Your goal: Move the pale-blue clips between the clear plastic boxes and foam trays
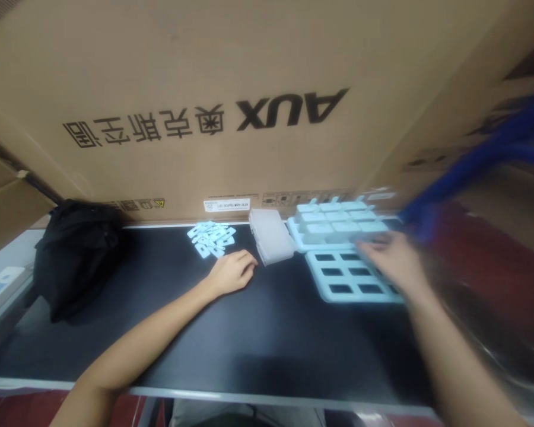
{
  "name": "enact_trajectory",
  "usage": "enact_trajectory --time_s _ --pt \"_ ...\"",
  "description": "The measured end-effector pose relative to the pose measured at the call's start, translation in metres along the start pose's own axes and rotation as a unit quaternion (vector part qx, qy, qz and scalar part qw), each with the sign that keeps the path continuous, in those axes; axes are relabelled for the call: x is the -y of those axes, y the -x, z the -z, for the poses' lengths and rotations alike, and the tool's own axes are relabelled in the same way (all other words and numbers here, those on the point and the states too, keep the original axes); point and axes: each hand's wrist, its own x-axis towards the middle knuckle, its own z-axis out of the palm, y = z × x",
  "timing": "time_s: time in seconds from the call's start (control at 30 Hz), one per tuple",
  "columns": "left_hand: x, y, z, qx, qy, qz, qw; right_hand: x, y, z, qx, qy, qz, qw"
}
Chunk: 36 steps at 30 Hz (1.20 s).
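Observation:
My left hand rests on the black tabletop with its fingers loosely curled; nothing shows in them. Just beyond it lies a pile of small light-blue plastic popsicle sticks. A folded whitish, translucent plastic packet is to the right of that hand. Farther right sits a light-blue popsicle mold with rows of block-shaped cells and several sticks poking up. In front of it lies a flat light-blue frame with rectangular openings. My right hand, blurred, is over their right side; its fingertips are unclear.
Behind the black table stands a large cardboard carton with upside-down print. A black cloth bag sits at the left, beside a white box. Blue metal bars rise at the right.

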Motion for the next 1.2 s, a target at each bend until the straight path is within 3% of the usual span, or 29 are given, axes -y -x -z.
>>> enact_trajectory --time_s 0.13,0.63,1.0,1.1,1.2 --pt "-0.001 0.001 0.0 -0.006 -0.006 -0.01 1.0 0.017 0.001 0.008 0.074 0.021 -0.048 0.996" --pt "-0.002 0.002 -0.002 -0.003 -0.019 -0.033 0.999 0.001 0.0 -0.018 -0.014 0.1 -0.021 0.995" --pt "-0.003 0.003 -0.003 0.0 -0.028 -0.032 0.999 -0.01 -0.005 -0.027 -0.035 0.085 -0.014 0.996" --pt "0.003 0.002 0.005 -0.014 -0.043 -0.04 0.998 -0.011 -0.008 -0.027 -0.033 0.078 -0.027 0.996" --pt "0.021 0.001 0.025 -0.051 -0.062 -0.027 0.996 -0.016 -0.011 -0.028 -0.031 0.069 -0.012 0.997"
